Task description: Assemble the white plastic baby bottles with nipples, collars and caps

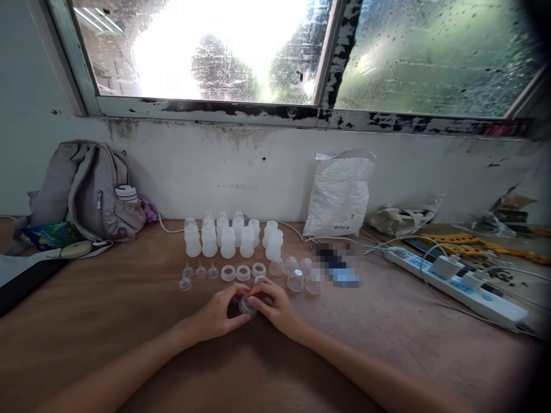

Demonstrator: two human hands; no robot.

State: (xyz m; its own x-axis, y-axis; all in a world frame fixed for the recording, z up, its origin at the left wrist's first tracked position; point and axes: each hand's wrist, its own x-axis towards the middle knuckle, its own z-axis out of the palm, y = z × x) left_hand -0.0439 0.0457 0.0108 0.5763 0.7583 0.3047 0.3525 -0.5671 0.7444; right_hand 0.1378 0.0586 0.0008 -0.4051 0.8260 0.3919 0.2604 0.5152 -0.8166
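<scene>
Between my two hands, low over the table, is a small clear round piece that looks like a bottle nipple point(246, 306); the fingers cover part of it. My left hand point(221, 310) grips its left side with thumb and fingers. On the other side, my right hand point(275, 307) pinches it from above. Just beyond the fingers lie several white collar rings point(243, 272), one partly hidden by my right hand. Several clear nipples point(200, 271) rest to the left of the rings. Clear domed caps point(295, 280) stand on the right.
Several white baby bottles point(228, 243) stand in rows near the wall, some capped. A grey backpack point(90, 195) leans at the left. Toward the right are a white packing bag point(338, 195), a blurred-out patch point(338, 265), and a power strip point(456, 287) with plugs and cables.
</scene>
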